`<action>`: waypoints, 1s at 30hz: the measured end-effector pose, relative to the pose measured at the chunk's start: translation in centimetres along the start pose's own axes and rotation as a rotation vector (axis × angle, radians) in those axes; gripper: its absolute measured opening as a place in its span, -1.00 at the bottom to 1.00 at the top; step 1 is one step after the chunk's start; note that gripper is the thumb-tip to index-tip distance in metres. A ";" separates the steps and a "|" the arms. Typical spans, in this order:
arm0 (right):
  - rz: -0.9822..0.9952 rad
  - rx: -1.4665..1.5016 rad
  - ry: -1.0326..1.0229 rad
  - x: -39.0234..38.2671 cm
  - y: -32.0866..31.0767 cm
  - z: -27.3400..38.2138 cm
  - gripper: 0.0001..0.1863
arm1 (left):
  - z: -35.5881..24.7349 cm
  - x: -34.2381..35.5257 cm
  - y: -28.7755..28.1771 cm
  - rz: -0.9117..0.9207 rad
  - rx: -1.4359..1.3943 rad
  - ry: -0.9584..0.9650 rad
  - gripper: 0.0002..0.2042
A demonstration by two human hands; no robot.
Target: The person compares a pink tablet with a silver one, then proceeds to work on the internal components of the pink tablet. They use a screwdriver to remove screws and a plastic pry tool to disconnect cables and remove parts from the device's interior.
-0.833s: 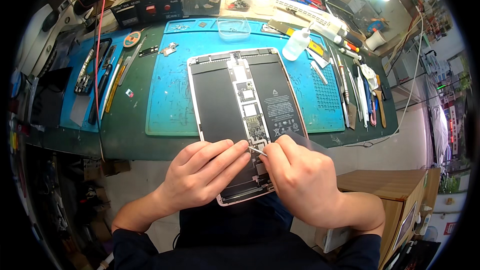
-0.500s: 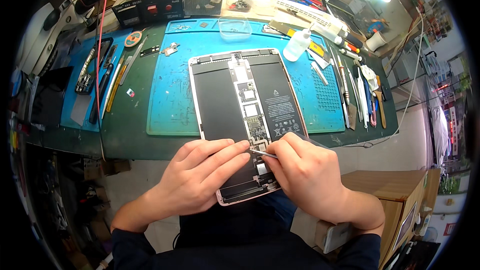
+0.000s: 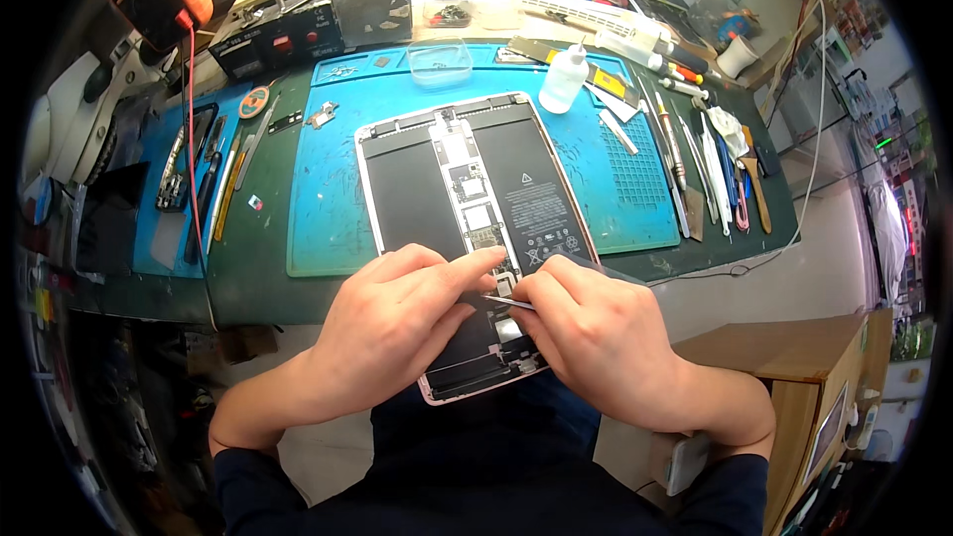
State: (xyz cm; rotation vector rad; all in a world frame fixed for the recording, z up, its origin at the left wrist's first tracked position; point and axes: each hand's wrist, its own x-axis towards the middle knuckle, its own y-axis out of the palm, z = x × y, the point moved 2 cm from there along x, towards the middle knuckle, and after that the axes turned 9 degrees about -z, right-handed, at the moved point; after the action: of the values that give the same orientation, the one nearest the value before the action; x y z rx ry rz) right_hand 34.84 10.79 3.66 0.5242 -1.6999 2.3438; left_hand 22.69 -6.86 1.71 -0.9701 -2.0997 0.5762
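Observation:
An opened tablet [image 3: 402, 189], its dark battery cells and central circuit board [image 3: 483, 236] bared, lies tilted with its near end over the table's front edge. Across its lower middle, my left hand [image 3: 397, 303] stretches its index finger onto the board, the thumb apart and the other fingers partly bent. I see nothing held in it. My right hand [image 3: 601, 333] is closed on a thin pointed metal tool [image 3: 511, 302], whose tip meets the board just below the left fingertips. Whether the tool has one prong or two cannot be made out.
Under the tablet is a blue work mat [image 3: 323, 208]. A white squeeze bottle [image 3: 564, 79] and a clear plastic box [image 3: 440, 64] stand behind it. Brushes and slim tools [image 3: 710, 164] lie at the right; a phone frame [image 3: 186, 159] lies left. A wooden cabinet [image 3: 764, 352] stands right.
My left hand has gone from flat, joined fingers to a stretched index finger with the others bent. The tool's tip has shifted slightly. The whole view has shifted a little.

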 end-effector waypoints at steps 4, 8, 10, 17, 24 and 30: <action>-0.004 -0.041 -0.038 -0.2 0.1 0.0 -0.87 | 0.1 0.7 0.3 0.031 -0.064 -0.032 -0.41; -0.027 -0.074 -0.059 -0.5 -0.2 0.1 -0.87 | -0.2 2.1 0.4 0.128 -0.084 -0.021 -0.41; -0.024 -0.092 -0.060 -0.7 -0.5 0.2 -0.86 | 0.1 2.7 0.3 0.185 -0.099 -0.054 -0.42; -0.104 -0.050 0.013 -1.9 -1.9 -0.6 -0.86 | 0.5 4.1 0.0 0.265 -0.018 0.116 -0.45; -0.207 0.020 0.050 -2.9 -1.8 -1.4 -0.87 | 1.3 4.2 0.0 0.284 0.001 0.231 -0.44; -0.234 0.061 0.075 -3.4 -1.4 -1.8 -0.86 | 1.4 4.4 0.1 0.338 -0.031 0.195 -0.40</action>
State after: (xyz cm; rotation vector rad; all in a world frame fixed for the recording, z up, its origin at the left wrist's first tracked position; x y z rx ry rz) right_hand 38.17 13.10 3.05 0.6017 -1.4534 2.2243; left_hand 19.74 -3.41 2.70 -1.3566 -1.7892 0.5902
